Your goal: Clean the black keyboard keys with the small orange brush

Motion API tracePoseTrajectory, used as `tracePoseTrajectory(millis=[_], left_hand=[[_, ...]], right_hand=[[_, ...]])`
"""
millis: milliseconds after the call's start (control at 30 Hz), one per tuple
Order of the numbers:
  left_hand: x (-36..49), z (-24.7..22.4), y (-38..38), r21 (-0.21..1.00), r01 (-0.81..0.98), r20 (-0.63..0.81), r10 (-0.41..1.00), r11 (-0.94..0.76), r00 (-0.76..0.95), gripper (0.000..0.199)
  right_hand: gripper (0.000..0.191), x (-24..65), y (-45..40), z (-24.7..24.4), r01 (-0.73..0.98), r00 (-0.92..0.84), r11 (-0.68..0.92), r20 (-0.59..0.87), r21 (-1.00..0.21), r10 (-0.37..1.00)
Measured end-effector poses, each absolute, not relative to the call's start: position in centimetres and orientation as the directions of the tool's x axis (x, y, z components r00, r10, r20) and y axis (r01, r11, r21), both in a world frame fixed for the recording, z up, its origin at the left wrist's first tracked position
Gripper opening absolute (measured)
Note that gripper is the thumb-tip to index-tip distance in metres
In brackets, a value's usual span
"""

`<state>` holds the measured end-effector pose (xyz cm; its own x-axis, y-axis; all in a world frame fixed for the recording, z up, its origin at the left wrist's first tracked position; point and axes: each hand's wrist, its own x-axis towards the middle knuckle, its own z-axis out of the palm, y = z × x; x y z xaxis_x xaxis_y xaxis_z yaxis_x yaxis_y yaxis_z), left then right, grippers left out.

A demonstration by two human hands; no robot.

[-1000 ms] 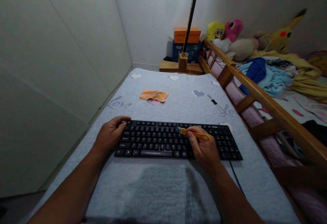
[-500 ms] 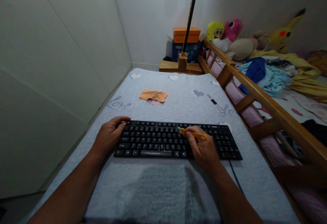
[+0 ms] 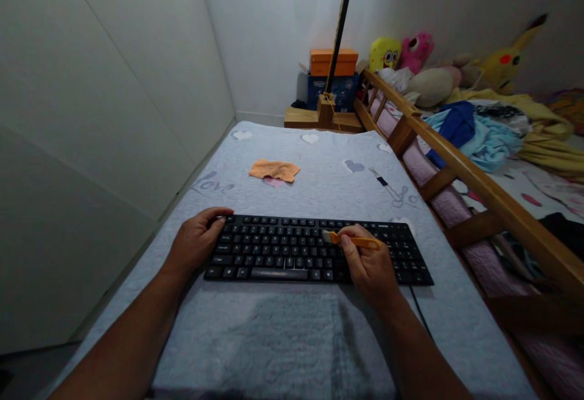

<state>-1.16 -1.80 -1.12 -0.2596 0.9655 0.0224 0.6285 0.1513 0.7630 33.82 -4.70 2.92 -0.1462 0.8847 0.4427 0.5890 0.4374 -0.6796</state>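
Observation:
A black keyboard (image 3: 278, 251) lies flat across the light blue bedspread in front of me. My left hand (image 3: 196, 236) grips its left end, with the fingers along the far left corner and the thumb at the side. In a pinch, my right hand (image 3: 371, 263) holds a small brush (image 3: 365, 242) with an orange handle. The brush's pale bristles point left and meet the keys right of the middle, near the upper rows. Part of the keyboard's right half is hidden beneath my right hand.
An orange cloth (image 3: 276, 171) lies beyond the keyboard. A thin metal tool with a black band (image 3: 382, 182) rests at the far right. The keyboard's cable (image 3: 420, 312) runs toward me. A wooden bed rail (image 3: 493, 181) borders the right side; a pale panel (image 3: 114, 144) stands left.
My right hand and the brush have moved slightly to the right over the keys. My left hand and the keyboard stay in place.

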Motion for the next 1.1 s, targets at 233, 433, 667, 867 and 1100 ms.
tracePoseTrajectory(millis=[233,433,667,867,1100], left_hand=[[-1.15,-1.07,-1.79,0.754,0.642,0.037,0.966,0.142,-0.257,0.042],[-1.14,-1.04,-1.83,0.754,0.64,0.031,0.965,0.148,-0.261,0.042],[-0.98,-1.1,-1.74,0.757,0.632,0.012,0.963,0.167,-0.269,0.044],[-1.09,-1.1,-1.75,0.764,0.624,0.012,0.963,0.164,-0.268,0.044],[-0.9,-0.86,-1.91,0.763,0.627,0.021,0.963,0.158,-0.268,0.043]], right_hand=[[0.024,33.88,-4.77,2.92,0.592,-0.172,0.448,0.438,-0.67,0.883],[0.026,33.95,-4.82,2.97,0.583,-0.199,0.448,0.415,-0.677,0.888],[0.025,34.04,-4.82,2.76,0.591,-0.181,0.446,0.427,-0.673,0.886],[0.025,34.19,-4.86,2.99,0.572,-0.181,0.449,0.428,-0.687,0.886],[0.026,34.25,-5.06,3.21,0.555,-0.222,0.485,0.442,-0.676,0.869]])
